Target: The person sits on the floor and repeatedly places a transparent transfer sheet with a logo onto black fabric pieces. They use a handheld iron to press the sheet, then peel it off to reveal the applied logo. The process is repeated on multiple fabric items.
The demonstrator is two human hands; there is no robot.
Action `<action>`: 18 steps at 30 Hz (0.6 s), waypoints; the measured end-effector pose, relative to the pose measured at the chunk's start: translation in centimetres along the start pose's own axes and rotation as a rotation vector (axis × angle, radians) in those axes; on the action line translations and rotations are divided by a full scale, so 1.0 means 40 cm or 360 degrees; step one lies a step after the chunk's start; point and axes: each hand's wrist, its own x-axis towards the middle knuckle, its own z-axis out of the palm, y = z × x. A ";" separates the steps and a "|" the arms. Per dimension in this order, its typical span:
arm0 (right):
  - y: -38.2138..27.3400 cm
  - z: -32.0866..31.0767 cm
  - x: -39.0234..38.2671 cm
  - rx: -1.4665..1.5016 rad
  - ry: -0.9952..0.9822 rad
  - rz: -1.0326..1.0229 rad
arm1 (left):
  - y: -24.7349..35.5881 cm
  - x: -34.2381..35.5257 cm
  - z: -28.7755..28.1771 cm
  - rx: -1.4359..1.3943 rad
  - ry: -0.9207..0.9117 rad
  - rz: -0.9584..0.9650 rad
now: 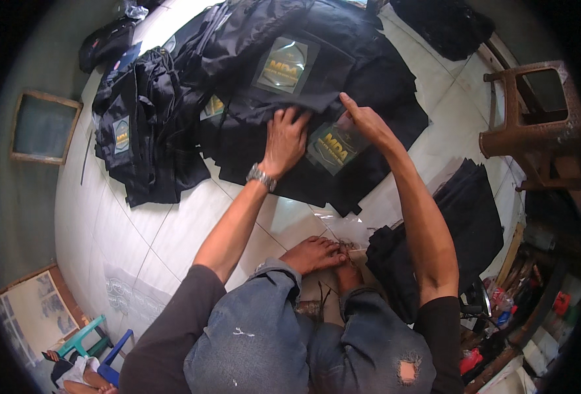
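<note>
My left hand (284, 139), with a metal watch on its wrist, lies flat with fingers spread on a black shirt (316, 174) spread on the white tiled floor. My right hand (364, 120) rests on the edge of a clear film sheet with a yellow print (333, 148) lying on that shirt, forefinger stretched out. A second shirt with the same kind of printed film sheet (282, 65) lies just beyond. My bare feet (320, 256) and torn jeans show below.
A heap of black shirts (139, 131) lies at the left, one with a small print. A folded black stack (461, 223) sits at my right. A brown plastic stool (533, 118) stands at the far right, small coloured stools (96, 345) at the lower left.
</note>
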 end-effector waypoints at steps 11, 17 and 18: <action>-0.120 0.012 -0.030 -0.0492 -0.0206 -0.0120 | -0.072 0.062 0.022 -0.0221 -0.0173 -0.0026; -0.159 0.019 -0.032 -0.0493 -0.0333 -0.0147 | -0.080 0.054 0.019 -0.0236 -0.0229 -0.0011; -0.161 0.018 -0.029 -0.0507 -0.0361 -0.0115 | -0.081 0.054 0.021 -0.0235 -0.0233 -0.0018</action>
